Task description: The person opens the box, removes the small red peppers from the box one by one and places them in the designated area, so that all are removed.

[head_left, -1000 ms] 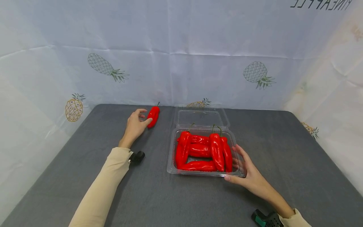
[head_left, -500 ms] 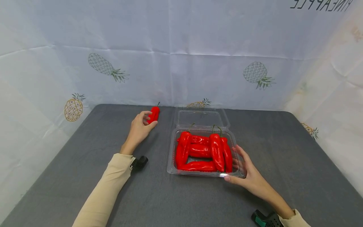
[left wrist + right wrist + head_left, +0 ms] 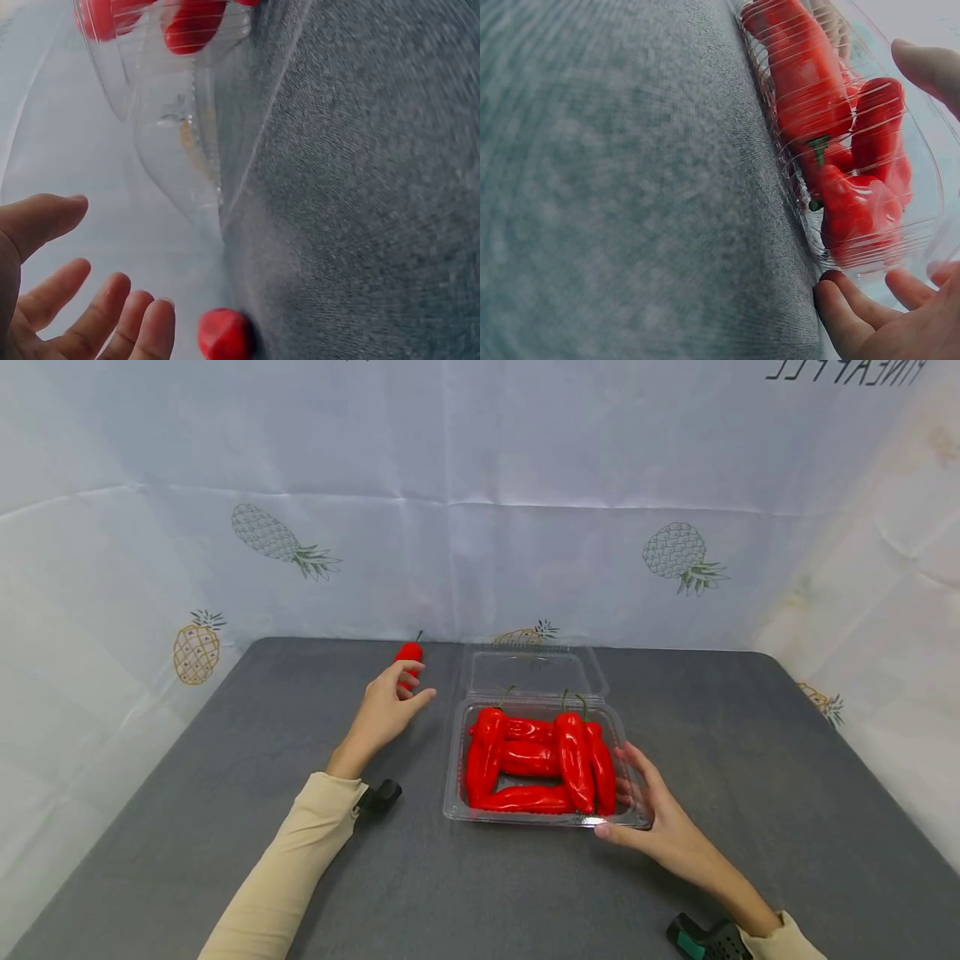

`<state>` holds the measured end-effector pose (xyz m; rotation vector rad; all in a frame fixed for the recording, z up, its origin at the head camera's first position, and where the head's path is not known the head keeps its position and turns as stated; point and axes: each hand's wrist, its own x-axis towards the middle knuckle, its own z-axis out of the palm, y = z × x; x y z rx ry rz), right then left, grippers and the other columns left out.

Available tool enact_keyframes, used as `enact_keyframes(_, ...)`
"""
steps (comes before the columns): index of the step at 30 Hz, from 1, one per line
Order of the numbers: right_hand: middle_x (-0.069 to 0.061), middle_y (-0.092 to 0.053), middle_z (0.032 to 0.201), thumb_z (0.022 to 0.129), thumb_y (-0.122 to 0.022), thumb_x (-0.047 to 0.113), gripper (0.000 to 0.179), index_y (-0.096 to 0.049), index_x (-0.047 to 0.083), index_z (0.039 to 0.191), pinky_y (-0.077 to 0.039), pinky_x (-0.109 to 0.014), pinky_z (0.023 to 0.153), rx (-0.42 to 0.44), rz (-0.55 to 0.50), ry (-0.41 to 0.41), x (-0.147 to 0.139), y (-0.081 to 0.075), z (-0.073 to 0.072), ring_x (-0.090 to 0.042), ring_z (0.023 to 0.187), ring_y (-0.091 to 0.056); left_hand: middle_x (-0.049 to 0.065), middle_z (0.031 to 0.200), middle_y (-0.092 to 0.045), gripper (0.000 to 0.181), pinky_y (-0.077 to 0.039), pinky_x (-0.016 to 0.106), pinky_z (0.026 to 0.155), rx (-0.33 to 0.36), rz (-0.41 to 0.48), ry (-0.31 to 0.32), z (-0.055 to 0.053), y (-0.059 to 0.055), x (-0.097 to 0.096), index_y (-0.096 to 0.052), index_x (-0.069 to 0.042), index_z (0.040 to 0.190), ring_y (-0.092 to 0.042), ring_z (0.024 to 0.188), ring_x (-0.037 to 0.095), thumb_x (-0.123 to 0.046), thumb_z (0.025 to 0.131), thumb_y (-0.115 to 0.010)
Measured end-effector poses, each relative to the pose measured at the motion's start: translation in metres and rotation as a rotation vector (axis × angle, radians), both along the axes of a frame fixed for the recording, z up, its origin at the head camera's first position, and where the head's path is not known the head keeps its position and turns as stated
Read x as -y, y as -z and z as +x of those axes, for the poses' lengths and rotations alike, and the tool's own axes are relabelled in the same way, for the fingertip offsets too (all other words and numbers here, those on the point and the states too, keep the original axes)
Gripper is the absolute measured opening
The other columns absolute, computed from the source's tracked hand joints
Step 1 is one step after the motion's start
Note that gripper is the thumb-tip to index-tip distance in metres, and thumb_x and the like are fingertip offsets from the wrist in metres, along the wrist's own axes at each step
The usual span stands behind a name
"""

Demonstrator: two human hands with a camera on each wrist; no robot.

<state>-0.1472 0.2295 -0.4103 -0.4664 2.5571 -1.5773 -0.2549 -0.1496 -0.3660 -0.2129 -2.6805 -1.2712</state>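
A single red chili pepper (image 3: 409,651) with a green stem lies at the back left of the table. My left hand (image 3: 384,708) is in front of it, partly covering it, thumb apart and fingers loosely bent with nothing held. In the left wrist view the pepper's rounded end (image 3: 223,334) shows below the fingertips. A clear plastic clamshell box (image 3: 480,817) stands at the middle with several red peppers (image 3: 573,760) in it, some crosswise, some lengthwise. My right hand (image 3: 666,825) grips its near right corner, thumb at the front rim and fingers along the side wall.
The box's clear lid (image 3: 532,672) is folded back flat behind it. A grey cloth covers the table (image 3: 480,893). Behind hangs a white sheet (image 3: 480,552) with pineapple prints, reaching down to the table's back edge.
My left hand has slid right and slightly nearer me, from beside the lone pepper to in front of it. The pepper, the box and my right hand stay in place.
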Motion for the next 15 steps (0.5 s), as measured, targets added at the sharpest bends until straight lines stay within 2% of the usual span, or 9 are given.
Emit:
enact_keyframes(5,-0.022,-0.02,0.16,0.084,-0.077,0.018,0.104,-0.004,0.011,0.159,-0.042,-0.008,0.093,0.011,0.001,0.001,0.0,0.0,0.0,-0.054,0.137,-0.038,0.022,0.122,-0.062,0.045,-0.053,0.047,0.087,0.004,-0.011,0.024,0.002,-0.004,-0.004,-0.054,-0.006,0.133,-0.061,0.1,0.033,-0.021,0.093,-0.069)
enact_keyframes(12,-0.022,-0.019,0.16,0.085,-0.077,0.017,0.104,-0.004,0.012,0.159,-0.043,-0.009,0.093,0.0,0.005,-0.002,0.0,0.0,0.0,-0.053,0.136,-0.039,0.022,0.118,-0.064,0.043,-0.054,0.047,0.087,-0.012,-0.026,0.113,0.008,-0.01,-0.012,-0.055,-0.006,0.131,-0.064,0.099,0.032,-0.019,0.093,-0.068)
enact_keyframes(15,-0.022,-0.019,0.161,0.085,-0.077,0.017,0.104,-0.004,0.011,0.159,-0.043,-0.009,0.094,-0.005,0.003,-0.007,-0.001,0.0,0.0,-0.054,0.137,-0.039,0.021,0.118,-0.064,0.044,-0.055,0.046,0.087,0.011,-0.017,0.148,0.01,-0.012,-0.016,-0.054,-0.007,0.132,-0.064,0.1,0.031,-0.019,0.093,-0.069)
